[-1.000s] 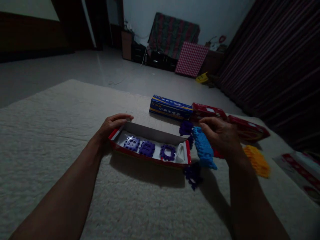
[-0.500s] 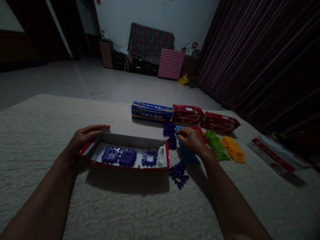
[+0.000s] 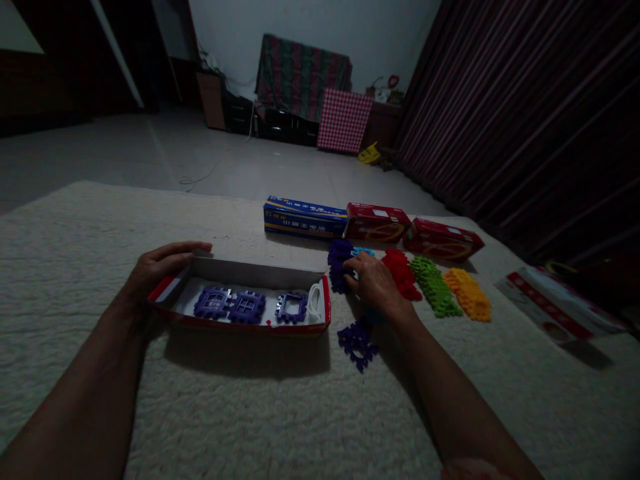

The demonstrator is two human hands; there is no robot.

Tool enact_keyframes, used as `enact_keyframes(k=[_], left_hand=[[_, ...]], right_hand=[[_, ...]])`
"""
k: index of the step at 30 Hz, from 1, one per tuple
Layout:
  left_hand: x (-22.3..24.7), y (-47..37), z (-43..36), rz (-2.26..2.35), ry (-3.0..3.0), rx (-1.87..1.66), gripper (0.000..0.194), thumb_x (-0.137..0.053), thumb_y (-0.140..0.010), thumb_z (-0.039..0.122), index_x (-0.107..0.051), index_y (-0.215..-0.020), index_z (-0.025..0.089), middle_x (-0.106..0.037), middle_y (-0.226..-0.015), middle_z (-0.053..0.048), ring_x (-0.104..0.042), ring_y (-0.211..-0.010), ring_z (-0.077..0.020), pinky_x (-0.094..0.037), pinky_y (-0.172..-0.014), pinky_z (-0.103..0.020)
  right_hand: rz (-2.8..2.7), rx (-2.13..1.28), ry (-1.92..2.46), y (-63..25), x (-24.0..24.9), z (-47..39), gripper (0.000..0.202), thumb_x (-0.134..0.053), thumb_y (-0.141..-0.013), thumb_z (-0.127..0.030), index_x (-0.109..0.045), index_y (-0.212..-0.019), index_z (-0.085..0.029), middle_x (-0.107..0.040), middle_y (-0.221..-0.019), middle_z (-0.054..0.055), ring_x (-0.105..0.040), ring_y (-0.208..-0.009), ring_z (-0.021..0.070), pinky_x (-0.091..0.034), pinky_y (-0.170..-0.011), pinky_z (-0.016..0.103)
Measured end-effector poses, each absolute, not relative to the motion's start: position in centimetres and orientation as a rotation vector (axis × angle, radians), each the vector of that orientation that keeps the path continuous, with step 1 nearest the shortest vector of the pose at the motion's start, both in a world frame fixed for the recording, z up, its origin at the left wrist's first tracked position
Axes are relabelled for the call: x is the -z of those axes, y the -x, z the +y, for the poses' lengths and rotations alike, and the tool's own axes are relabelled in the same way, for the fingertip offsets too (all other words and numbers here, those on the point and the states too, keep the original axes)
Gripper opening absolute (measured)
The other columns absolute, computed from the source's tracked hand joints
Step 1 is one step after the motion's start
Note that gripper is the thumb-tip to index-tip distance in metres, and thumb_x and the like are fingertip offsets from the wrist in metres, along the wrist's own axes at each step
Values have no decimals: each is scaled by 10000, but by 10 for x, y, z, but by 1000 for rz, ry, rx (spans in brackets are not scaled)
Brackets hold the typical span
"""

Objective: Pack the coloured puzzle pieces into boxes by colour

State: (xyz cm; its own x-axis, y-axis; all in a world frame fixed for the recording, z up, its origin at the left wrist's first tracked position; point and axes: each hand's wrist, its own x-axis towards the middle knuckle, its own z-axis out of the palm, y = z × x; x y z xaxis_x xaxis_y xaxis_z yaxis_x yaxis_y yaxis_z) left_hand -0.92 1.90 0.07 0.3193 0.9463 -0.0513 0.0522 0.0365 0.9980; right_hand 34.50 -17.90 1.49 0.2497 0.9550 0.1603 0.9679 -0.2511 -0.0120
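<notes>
An open red and white box (image 3: 240, 267) lies on the pale quilted cover. Inside it are a purple piece with a grid (image 3: 213, 303), a second purple piece (image 3: 247, 307), a square-holed purple piece (image 3: 291, 307) and a white cord (image 3: 315, 302). My left hand (image 3: 167, 267) rests at the box's left end, its fingers wrapped over the edge. To the right of the box, my right hand (image 3: 373, 280) is at a purple stack (image 3: 340, 257), fingers curled together; whether a piece is between them is hidden. More purple pieces (image 3: 358, 343) lie nearer me.
A blue box (image 3: 305, 219) and two red boxes (image 3: 377, 223) (image 3: 444, 240) stand behind the pieces. Red (image 3: 401, 273), green (image 3: 435, 287) and yellow (image 3: 467, 293) pieces lie rightward. A white and red box (image 3: 555, 303) sits at far right.
My right hand has moved slightly left, from above the blue pieces to the purple stack, and more of the red pieces shows. The open box appears shifted slightly left, with my left hand still on it.
</notes>
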Motion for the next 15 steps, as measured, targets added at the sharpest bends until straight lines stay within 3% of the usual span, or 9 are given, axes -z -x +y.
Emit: enact_keyframes(k=[15], left_hand=[[-5, 6, 17, 1023, -1368, -918, 322, -800, -678, 338, -798, -985, 243, -788, -1044, -26, -678, -956, -256, -520, -816, -326]], right_hand=[[-1891, 214, 2450, -341, -11, -177, 184, -594, -922, -241, -729, -1037, -194, -667, -1056, 98, -612, -925, 218, -417, -790, 309]])
